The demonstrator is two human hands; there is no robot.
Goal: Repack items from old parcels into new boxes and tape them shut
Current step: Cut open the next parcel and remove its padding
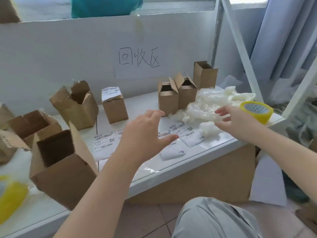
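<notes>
My left hand (145,134) hovers open above the shipping labels (185,133) on the white table (214,148), fingers spread, holding nothing. My right hand (238,119) is open too, its fingertips at the edge of a heap of white plastic filler (205,103). Three new upright boxes (178,95) with open flaps stand behind the filler. A sealed old parcel (114,105) with a label on top stands at the middle. A roll of yellow tape (257,111) lies just right of my right hand.
Several opened, torn boxes (58,162) crowd the left side of the table. Another yellow tape roll (10,200) lies at the near left edge. A large carton (214,177) stands under the table. A white board with handwriting rises behind, and my knee (214,219) is below.
</notes>
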